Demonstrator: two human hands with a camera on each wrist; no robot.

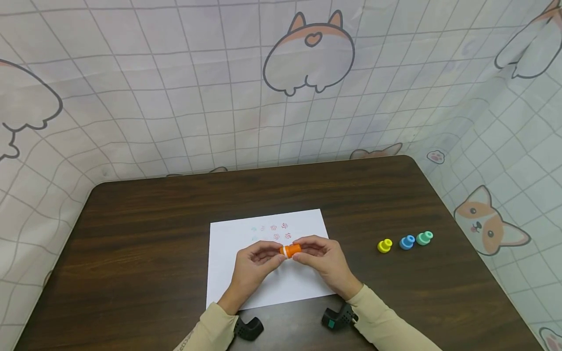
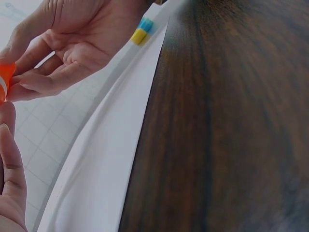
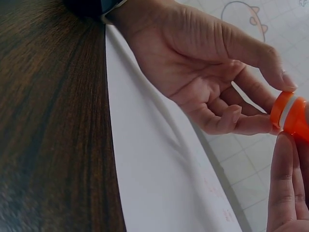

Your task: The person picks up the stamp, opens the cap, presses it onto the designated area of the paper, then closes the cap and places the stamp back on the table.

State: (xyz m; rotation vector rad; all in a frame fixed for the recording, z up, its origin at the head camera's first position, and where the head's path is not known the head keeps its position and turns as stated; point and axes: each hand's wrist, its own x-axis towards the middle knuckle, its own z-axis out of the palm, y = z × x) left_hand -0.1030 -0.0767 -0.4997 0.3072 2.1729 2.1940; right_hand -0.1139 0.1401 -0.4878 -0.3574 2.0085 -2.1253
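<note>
Both hands meet over a white sheet of paper, holding a small orange stamp with a white band between them. My left hand pinches its banded left end between thumb and fingers. The right hand pinches the opposite, plain orange end. In the right wrist view the orange stamp shows its white ring close up, with fingertips on both ends. Only part of the orange stamp shows at the left wrist view's edge. Small flower-like prints, red, pink and faint green, mark the paper's upper part.
Right of the paper stand a yellow stamp, a blue stamp and a green stamp. The dark wooden table has rounded far corners. Behind it hangs a white gridded curtain with cartoon dogs.
</note>
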